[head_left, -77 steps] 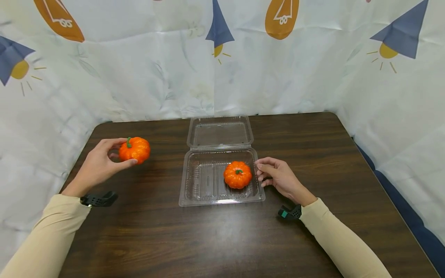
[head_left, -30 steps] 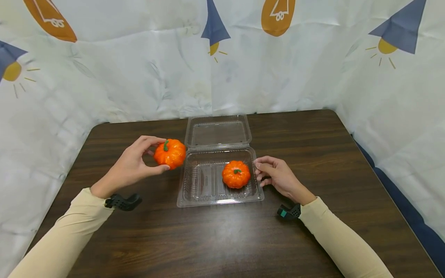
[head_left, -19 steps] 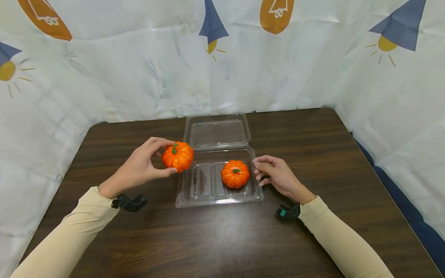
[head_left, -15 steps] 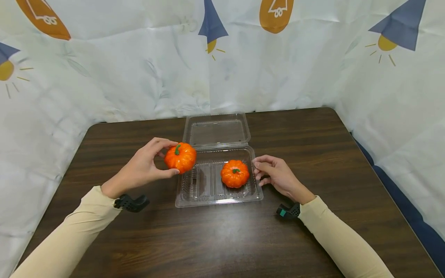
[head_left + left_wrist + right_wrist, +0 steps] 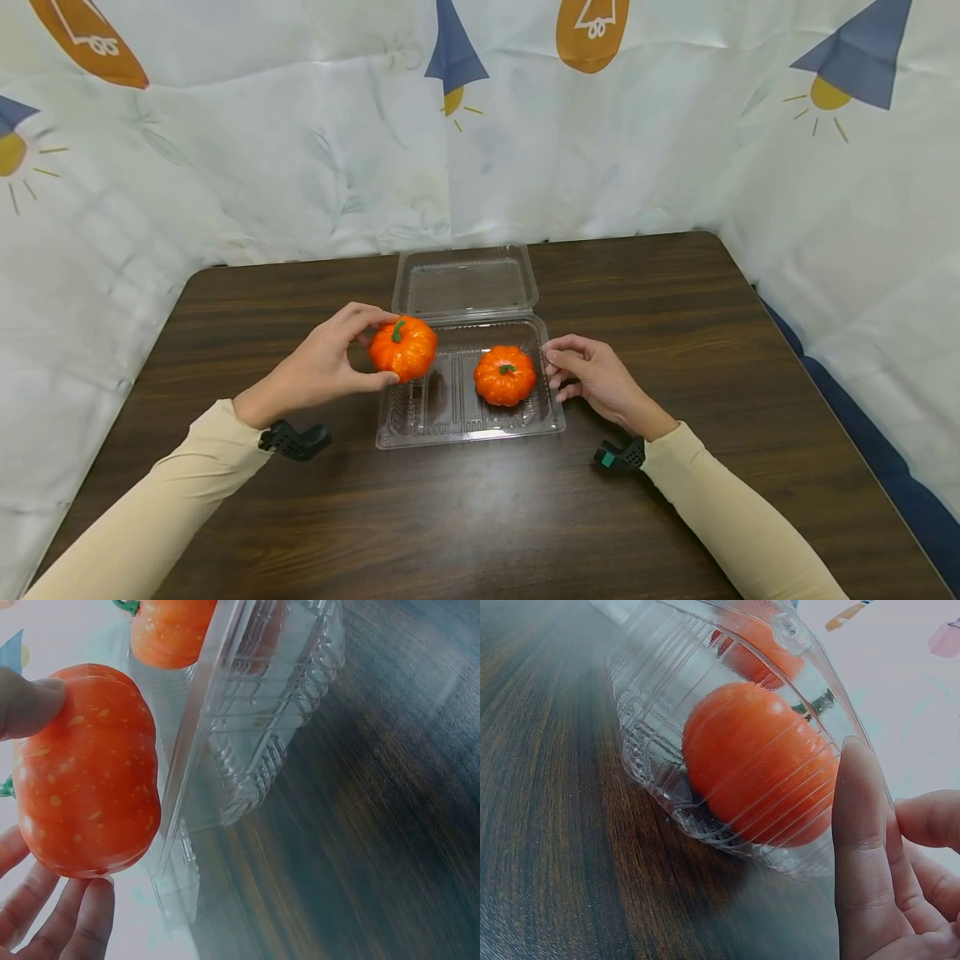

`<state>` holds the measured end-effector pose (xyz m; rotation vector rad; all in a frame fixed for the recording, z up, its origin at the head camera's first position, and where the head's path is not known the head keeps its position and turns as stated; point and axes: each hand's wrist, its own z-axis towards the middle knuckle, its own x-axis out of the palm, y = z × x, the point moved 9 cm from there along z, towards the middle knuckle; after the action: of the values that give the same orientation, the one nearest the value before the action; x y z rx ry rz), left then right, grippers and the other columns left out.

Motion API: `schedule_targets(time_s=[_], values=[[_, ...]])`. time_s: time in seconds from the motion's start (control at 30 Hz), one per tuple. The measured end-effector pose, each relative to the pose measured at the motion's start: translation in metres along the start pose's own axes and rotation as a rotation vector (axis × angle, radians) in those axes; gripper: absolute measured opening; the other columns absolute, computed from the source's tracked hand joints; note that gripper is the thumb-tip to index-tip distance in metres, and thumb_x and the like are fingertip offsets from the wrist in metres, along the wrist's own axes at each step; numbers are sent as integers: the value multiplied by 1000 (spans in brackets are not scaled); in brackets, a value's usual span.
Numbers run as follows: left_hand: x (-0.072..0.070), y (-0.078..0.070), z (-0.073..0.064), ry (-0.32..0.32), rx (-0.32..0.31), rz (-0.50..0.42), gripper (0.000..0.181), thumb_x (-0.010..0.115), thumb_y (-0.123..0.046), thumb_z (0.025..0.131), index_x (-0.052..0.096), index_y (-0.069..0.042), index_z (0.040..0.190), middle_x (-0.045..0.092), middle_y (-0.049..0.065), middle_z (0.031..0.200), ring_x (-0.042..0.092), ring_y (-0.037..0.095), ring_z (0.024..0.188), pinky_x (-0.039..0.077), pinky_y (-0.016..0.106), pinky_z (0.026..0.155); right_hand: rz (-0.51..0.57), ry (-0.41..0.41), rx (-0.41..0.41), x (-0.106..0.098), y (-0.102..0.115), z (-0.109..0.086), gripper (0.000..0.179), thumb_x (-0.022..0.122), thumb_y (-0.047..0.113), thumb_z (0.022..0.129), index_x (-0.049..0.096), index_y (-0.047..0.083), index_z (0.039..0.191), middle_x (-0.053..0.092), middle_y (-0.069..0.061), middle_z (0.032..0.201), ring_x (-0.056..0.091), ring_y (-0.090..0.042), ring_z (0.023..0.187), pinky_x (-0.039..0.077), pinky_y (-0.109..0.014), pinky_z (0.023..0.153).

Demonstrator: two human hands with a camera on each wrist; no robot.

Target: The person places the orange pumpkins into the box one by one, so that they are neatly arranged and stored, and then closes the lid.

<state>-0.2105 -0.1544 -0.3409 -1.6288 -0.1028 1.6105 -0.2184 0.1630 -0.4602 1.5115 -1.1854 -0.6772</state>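
My left hand (image 5: 326, 358) grips a small orange pumpkin (image 5: 403, 348) with a green stem, thumb below and fingers above it. That pumpkin hangs over the left part of an open clear plastic clamshell container (image 5: 420, 435); in the left wrist view the held pumpkin (image 5: 86, 772) is outside the near wall, apart from it. A second orange pumpkin (image 5: 505, 376) sits in the container's right half, stem up. At the right rim, my right hand (image 5: 600, 379) pinches the edge between thumb and fingers, as the right wrist view shows beside the pumpkin (image 5: 757, 765) behind the wall.
The container's clear lid (image 5: 465, 282) lies folded back, away from me. Everything stands on a dark wood-grain table (image 5: 480, 517). A white printed curtain (image 5: 300, 150) hangs round its back and sides. Dark blue fabric (image 5: 862, 425) shows past the right edge.
The left hand has carried its pumpkin rightward from the table's left side to above the container's left part. The right hand stays at the right rim. The view shifts slightly.
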Motion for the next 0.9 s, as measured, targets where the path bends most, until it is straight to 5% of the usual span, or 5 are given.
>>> schedule_targets(time_s=[0.9], values=[[30, -9, 17, 141, 11, 15, 68, 89, -29, 80, 60, -17, 140, 58, 6, 135, 62, 22, 107, 58, 42, 90, 3, -5, 0, -2, -2, 2, 35, 64, 23, 104, 59, -1, 129, 67, -1, 91, 65, -12, 73, 62, -25, 63]])
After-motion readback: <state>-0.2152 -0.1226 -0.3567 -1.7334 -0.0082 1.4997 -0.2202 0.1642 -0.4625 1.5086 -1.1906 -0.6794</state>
